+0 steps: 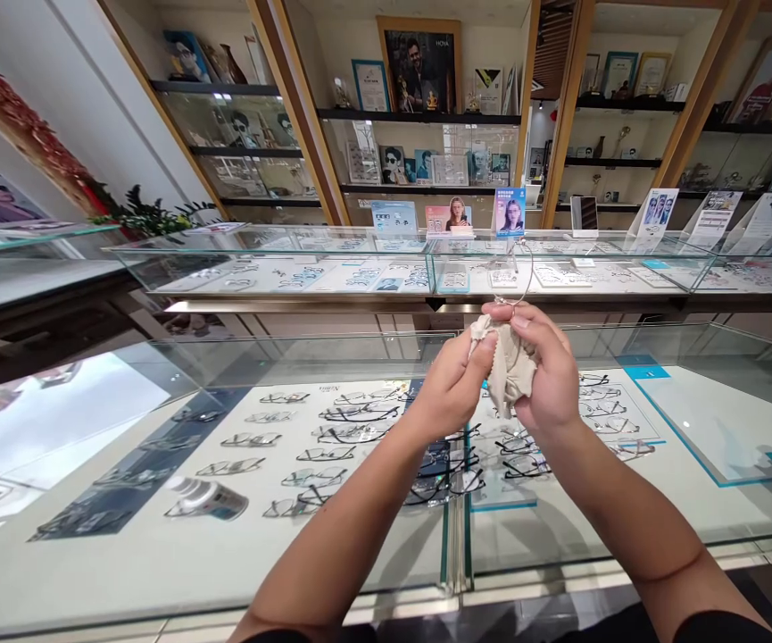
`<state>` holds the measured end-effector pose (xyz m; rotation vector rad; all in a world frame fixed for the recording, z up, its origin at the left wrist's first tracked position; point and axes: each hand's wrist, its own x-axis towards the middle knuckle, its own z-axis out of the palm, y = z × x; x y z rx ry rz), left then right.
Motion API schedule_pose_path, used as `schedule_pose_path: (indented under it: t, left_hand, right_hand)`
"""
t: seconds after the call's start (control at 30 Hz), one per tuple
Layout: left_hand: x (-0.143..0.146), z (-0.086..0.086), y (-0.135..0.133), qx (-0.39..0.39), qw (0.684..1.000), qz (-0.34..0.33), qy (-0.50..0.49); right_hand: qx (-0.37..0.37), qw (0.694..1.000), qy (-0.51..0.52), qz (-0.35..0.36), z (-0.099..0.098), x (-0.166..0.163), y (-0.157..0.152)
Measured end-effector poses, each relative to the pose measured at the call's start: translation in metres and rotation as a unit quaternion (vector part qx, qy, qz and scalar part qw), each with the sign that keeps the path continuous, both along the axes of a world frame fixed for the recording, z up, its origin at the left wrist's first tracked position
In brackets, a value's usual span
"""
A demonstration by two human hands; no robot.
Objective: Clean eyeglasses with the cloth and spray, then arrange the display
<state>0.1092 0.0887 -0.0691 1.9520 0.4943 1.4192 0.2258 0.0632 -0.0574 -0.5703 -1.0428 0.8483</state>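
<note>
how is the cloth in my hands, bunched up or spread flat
Bunched up: the beige cloth is gathered in creased folds between your left hand and right hand, its lower end hanging down.

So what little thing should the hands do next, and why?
Probably rub gently with the cream cloth: the left hand and right hand both grip it, bunched up against what look like thin-framed glasses, whose wire part sticks out beyond the hands.
</note>
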Motion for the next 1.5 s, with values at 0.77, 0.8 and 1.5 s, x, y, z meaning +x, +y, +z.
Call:
schedule_pose_path:
  t: [0.77, 0.8, 1.5]
  left_hand:
    - [0.001, -0.001, -0.002, -0.038, 0.995, 0.039, -0.084]
    - [-0.001, 0.002, -0.002, -0.051, 0.996, 0.021, -0.073]
    - [-0.023, 0.017, 0.01, -0.029, 0.997, -0.022, -0.071]
  right_hand:
    - [-0.007, 0.998, 0.001, 0.06, -0.002, -0.008, -0.005]
    - [-0.01, 0.998, -0.003, 0.06, -0.001, -0.004, -0.004]
    - [-0.009, 0.962, -0.246, 0.122, 0.012, 0.035, 0.007]
